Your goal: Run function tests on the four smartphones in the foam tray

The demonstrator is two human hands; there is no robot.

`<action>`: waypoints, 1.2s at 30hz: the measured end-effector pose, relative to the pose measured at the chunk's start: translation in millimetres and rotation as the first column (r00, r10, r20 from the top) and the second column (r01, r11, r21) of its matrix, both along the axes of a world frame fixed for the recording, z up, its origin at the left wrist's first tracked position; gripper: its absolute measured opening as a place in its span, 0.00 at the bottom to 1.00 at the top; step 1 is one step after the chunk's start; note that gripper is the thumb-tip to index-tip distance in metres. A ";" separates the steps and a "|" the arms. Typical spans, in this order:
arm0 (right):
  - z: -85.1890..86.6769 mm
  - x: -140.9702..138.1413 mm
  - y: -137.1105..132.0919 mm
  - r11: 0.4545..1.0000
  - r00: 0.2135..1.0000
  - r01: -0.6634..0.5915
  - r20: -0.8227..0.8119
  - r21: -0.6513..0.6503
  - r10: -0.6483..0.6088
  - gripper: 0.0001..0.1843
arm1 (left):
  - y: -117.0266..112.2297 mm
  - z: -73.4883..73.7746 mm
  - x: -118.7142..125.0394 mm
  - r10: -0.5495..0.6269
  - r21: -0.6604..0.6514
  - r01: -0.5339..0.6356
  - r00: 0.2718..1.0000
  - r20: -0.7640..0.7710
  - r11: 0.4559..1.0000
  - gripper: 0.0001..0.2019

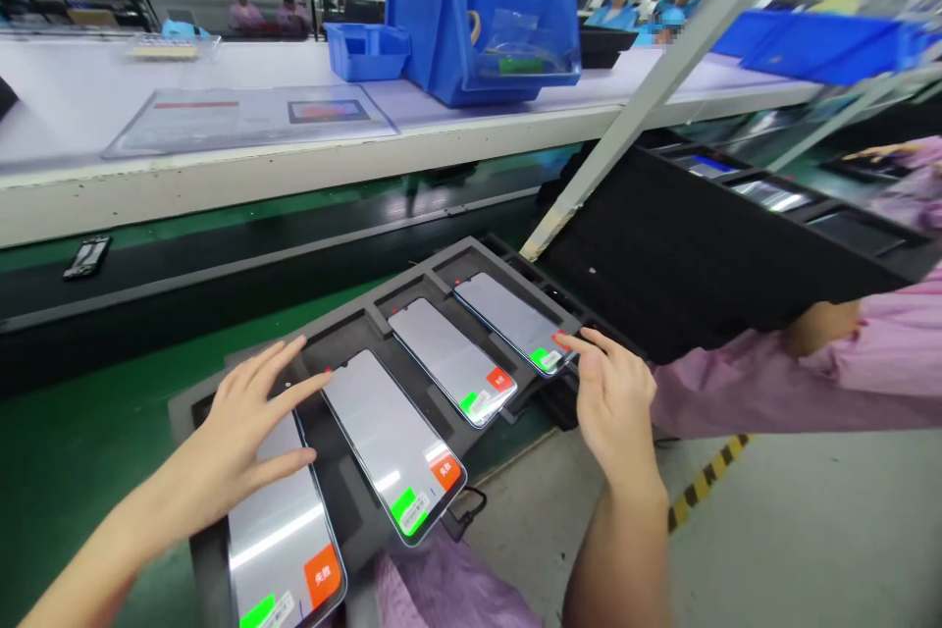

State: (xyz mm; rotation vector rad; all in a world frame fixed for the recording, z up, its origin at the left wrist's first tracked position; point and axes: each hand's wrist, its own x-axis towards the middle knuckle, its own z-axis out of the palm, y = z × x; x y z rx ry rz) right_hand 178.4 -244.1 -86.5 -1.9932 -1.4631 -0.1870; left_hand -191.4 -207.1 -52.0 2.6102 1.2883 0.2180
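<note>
A black foam tray (345, 329) lies in front of me and holds several phone screens in slots, each with green and orange stickers. My left hand (246, 422) lies open and flat, with its fingers spread over the top of the nearest screen (284, 535) and pointing toward the second screen (393, 442). My right hand (610, 392) hovers at the tray's right end, its forefinger stretched out and touching the corner of the farthest screen (511, 319). A third screen (452, 360) lies between them. Neither hand holds anything.
A second black tray (692, 255) with screens is held tilted at the right by a co-worker in a pink sleeve (846, 383). A dark conveyor belt (221, 260) carries one loose part (86, 256). Beyond are a white bench, blue bins (486, 29) and a slanted metal post (648, 88).
</note>
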 end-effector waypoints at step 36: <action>-9.2 -88.1 -43.4 0.509 0.501 -0.860 0.132 -0.032 0.856 0.19 | -139.8 -67.6 16.3 0.757 -0.668 -0.416 0.080 0.649 0.616 0.40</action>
